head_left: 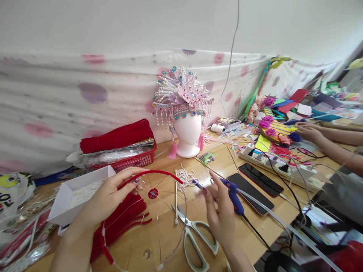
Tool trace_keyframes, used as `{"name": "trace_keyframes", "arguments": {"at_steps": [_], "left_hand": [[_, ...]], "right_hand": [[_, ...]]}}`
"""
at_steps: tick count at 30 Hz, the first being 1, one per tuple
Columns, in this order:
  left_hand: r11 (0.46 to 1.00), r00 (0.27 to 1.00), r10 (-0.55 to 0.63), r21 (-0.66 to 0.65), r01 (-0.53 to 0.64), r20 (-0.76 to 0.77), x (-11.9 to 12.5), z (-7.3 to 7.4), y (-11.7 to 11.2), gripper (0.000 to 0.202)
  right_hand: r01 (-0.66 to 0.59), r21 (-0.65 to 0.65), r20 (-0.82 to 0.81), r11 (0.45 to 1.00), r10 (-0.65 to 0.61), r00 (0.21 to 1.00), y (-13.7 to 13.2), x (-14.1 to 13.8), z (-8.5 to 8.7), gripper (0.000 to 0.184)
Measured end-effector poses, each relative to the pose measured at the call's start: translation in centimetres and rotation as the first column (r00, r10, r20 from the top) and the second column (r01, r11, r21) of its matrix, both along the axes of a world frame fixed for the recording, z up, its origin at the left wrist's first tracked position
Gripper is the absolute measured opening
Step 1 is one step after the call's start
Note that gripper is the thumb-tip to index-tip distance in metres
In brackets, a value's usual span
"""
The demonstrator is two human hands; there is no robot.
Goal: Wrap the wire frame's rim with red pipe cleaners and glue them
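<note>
Gripping the thin, curved red fuzzy strip in the left hand, above the light-brown wooden surface; with right hand loosely open beside blue glue gun. Best smoothed evenly, untwisted.

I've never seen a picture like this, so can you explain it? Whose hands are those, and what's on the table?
There's no robot here. A person wears one camera on their head, looking forward and down at their own bare hands. Their left hand holds a thin hoop partly covered in red. Their right hand is raised by a blue glue gun; I can't tell whether it grips anything. On the wooden table are scissors, pearly beads and two phones. Behind, a white mannequin head wears a pink beaded headdress. The hand at far right is someone else's.
</note>
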State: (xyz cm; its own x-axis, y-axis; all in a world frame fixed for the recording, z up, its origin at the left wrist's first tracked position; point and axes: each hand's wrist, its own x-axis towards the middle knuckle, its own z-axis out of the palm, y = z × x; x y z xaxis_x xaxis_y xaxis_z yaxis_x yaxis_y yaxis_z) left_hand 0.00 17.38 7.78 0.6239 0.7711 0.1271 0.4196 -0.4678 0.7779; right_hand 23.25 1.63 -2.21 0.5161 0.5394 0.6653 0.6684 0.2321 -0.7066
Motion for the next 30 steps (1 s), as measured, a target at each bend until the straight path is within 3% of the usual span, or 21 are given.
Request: {"name": "trace_keyframes", "arguments": {"at_steps": [2,6,9,15,22,30], "left_hand": [[1.0,1.0,-0.012,-0.02,0.012,0.011,0.1,0.0,-0.2,0.037],[0.999,0.999,-0.038,-0.019,0.038,0.005,0.4,0.0,-0.5,0.036],[0.999,0.999,-0.037,0.011,0.037,-0.007,0.7,-0.2,-0.5,0.036],[0.997,0.998,-0.055,0.055,0.055,-0.018,0.8,-0.8,-0.4,0.035],[0.995,0.997,-0.074,-0.06,0.074,-0.001,1.3,-0.6,-0.8,0.036],[0.981,0.997,-0.075,-0.178,0.073,-0.003,2.0,-1.6,-0.8,0.041]], "right_hand": [[-0.047,-0.03,0.0,0.998,0.047,0.999,0.2,-0.2,0.5,0.05],[-0.217,-0.137,-0.131,0.967,0.2,0.971,0.6,-1.1,1.4,0.032],[-0.276,-0.124,-0.235,0.953,0.242,0.941,0.9,-1.8,1.6,0.027],[-0.303,-0.035,-0.34,0.952,0.274,0.9,1.1,-2.3,1.4,0.016],[-0.291,0.069,-0.529,0.954,0.282,0.8,1.6,-2.6,1.1,0.017],[-0.187,0.165,-0.566,0.968,0.249,0.786,2.4,-2.7,0.7,0.009]]}}
